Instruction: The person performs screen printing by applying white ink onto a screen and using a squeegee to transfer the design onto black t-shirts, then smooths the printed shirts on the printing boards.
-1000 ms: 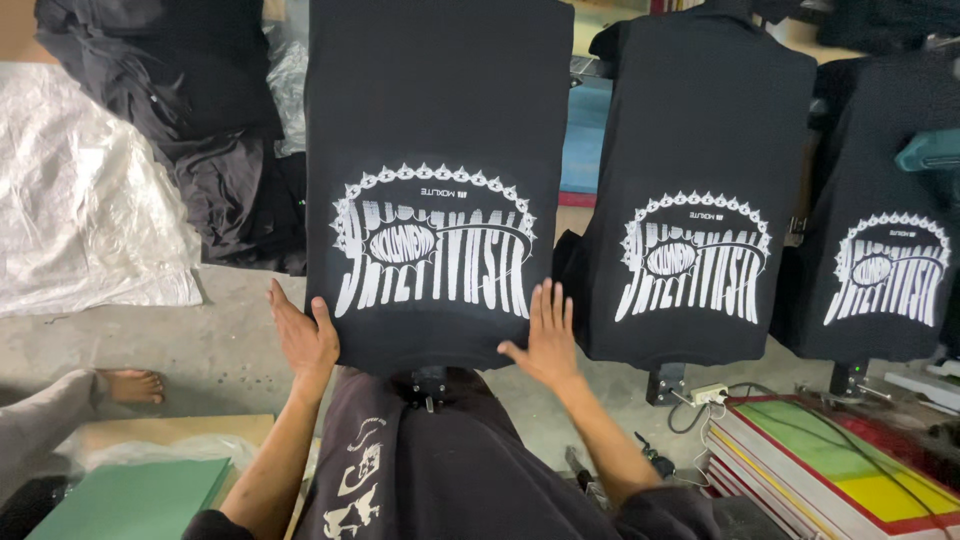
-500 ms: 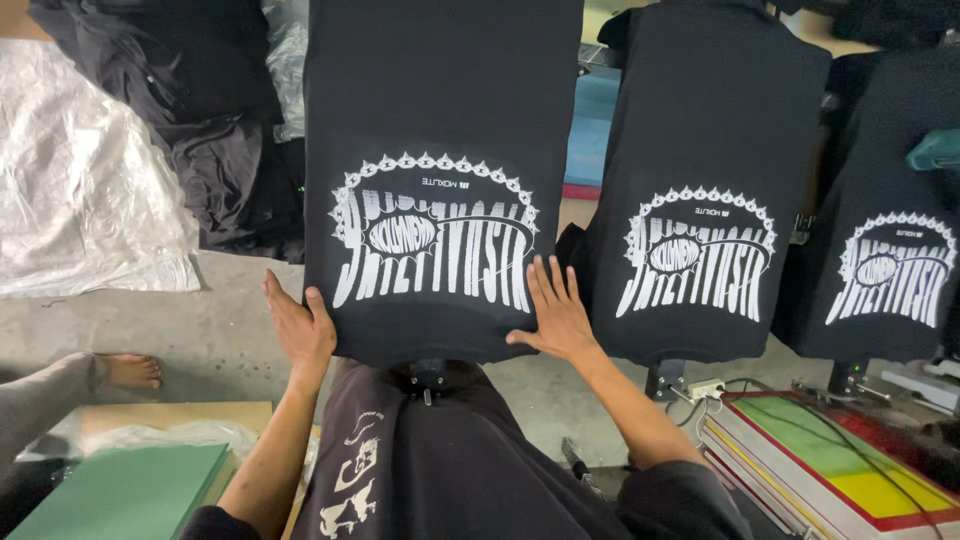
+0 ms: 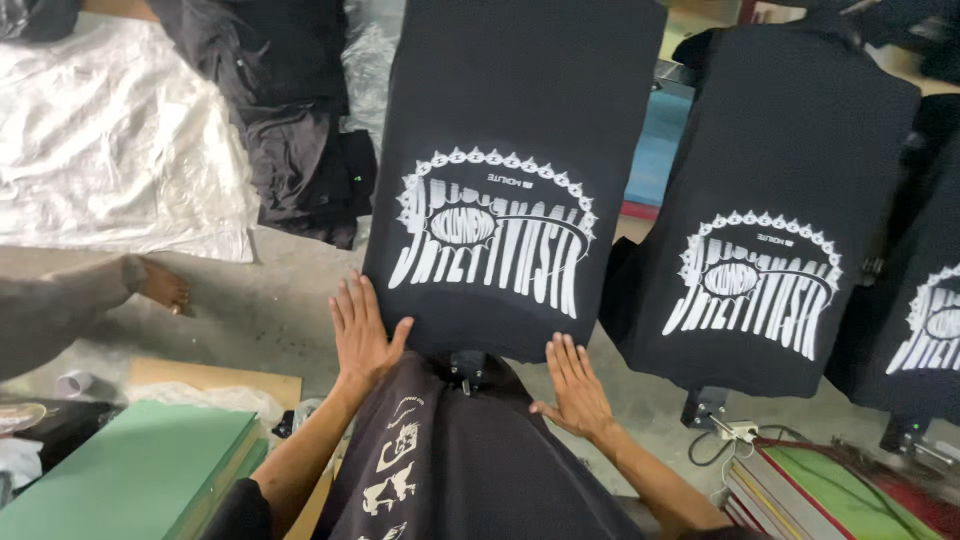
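Where the head view looks down, both hands lie flat and open, fingers spread, gripping nothing. Left hand [image 3: 362, 335] rests at the near left corner of the black shirt [image 3: 510, 130] stretched on a board; right hand [image 3: 572, 385] sits just below its near edge, right of the black clamp [image 3: 467, 368]. White print [image 3: 495, 235] lies just beyond the fingers. Second printed shirt [image 3: 770, 200] hangs right of the right hand. Green boards [image 3: 130, 475] lie left of the left arm, a bare foot [image 3: 160, 283] farther left.

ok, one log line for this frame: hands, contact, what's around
left hand flat at lower-left edge of black printed shirt | right hand just below its lower-right edge | second printed shirt alongside
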